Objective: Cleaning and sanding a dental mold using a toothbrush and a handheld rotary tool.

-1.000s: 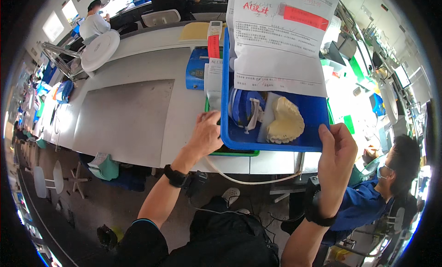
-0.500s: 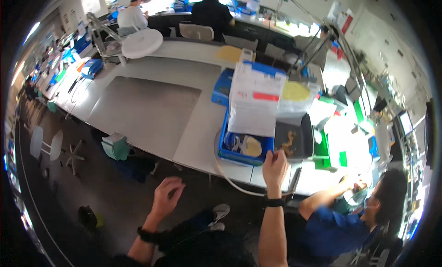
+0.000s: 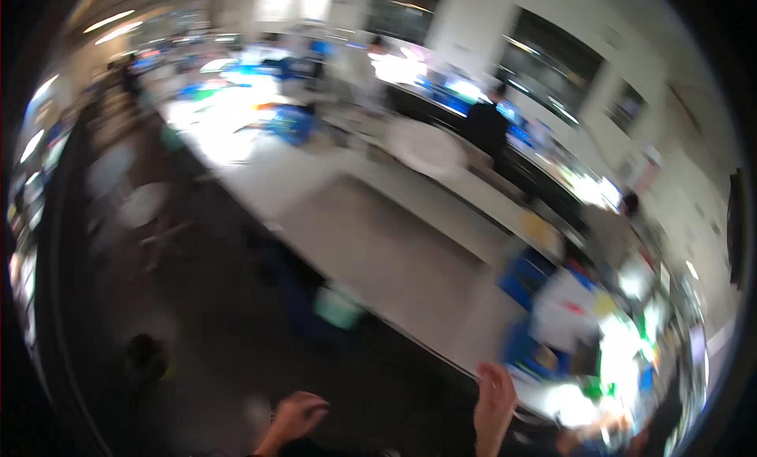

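Note:
The view is smeared by motion. My left hand [image 3: 298, 415] is low in the middle, over the dark floor in front of the workbench. Its fingers are loosely bent, and nothing shows in them. Farther right, my right hand [image 3: 495, 390] is raised at the bench's front edge, fingers up and slightly curled, with no object visible in it. Nearest to it is a blue bin [image 3: 518, 343] with a white paper sheet [image 3: 561, 315] over part of it. I cannot make out whether the right hand touches the bench or bin.
A long pale workbench [image 3: 426, 193] carries a grey mat [image 3: 378, 240]. A round white lamp head [image 3: 426, 148] stands behind it. A mint-green object [image 3: 339, 305] hangs by the front edge. White chairs [image 3: 144, 205] stand at left. People sit at the far bench; a co-worker's arm shows lower right.
The view has swung left and up, so the bench and bin now lie farther right and lower. My right hand is now apart from the bin's front, and both hands sit lower in view.

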Tool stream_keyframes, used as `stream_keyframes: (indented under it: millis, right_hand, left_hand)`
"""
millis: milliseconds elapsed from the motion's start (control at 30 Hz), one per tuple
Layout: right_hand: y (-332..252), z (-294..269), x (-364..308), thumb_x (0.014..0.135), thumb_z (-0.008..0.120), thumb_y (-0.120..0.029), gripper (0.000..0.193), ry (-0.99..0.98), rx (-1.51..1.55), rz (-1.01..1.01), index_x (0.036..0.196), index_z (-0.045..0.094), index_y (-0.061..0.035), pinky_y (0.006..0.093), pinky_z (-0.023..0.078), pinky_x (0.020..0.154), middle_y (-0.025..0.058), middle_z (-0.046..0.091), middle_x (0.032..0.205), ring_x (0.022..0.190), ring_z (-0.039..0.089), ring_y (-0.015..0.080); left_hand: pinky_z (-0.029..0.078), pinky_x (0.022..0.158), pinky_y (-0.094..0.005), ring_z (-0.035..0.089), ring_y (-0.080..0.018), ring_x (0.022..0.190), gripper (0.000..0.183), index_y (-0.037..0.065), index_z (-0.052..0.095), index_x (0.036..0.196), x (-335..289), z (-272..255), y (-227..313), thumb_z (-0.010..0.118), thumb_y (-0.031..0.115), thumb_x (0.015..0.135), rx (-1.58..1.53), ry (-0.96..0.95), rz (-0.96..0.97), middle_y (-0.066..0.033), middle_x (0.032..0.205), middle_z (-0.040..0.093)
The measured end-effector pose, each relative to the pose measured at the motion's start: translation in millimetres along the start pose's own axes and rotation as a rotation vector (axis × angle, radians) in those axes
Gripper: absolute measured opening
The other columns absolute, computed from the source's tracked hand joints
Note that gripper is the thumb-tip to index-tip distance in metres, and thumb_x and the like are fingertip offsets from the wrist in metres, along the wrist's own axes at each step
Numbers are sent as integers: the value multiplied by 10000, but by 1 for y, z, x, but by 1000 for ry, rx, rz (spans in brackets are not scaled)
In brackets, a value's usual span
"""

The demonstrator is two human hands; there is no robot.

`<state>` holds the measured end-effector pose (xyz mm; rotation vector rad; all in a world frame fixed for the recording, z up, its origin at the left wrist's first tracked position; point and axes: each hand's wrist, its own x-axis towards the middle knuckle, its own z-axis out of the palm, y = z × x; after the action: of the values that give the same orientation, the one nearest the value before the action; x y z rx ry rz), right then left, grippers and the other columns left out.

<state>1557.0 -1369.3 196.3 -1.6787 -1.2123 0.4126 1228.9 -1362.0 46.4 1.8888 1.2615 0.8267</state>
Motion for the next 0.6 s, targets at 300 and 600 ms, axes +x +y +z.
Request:
stream_keyframes:
  millis: [300, 600]
  right_hand:
    - [-214, 372, -66, 909, 570, -49, 143, -1107, 476, -444, 1019, 642, 6, 304, 504, 743, 160, 650, 952, 847, 652, 264]
    - [-283, 688, 13, 996, 451, -406, 445, -1387, 1412, 276, 1023, 648, -8, 340, 483, 696, 118, 615, 916, 773, 578, 237]
  left_hand:
    - [467, 951, -429, 557, -319, 1142, 490, 87, 428, 1390, -45, -241, -156, 577, 242, 949, -151, -496, -238, -179, 1294, 518]
    - [448, 899, -424, 587, -317, 1023, 314, 5, 573, 1129, 133, -416, -227, 623, 72, 826, -467, 27, -212, -174, 1022, 622]
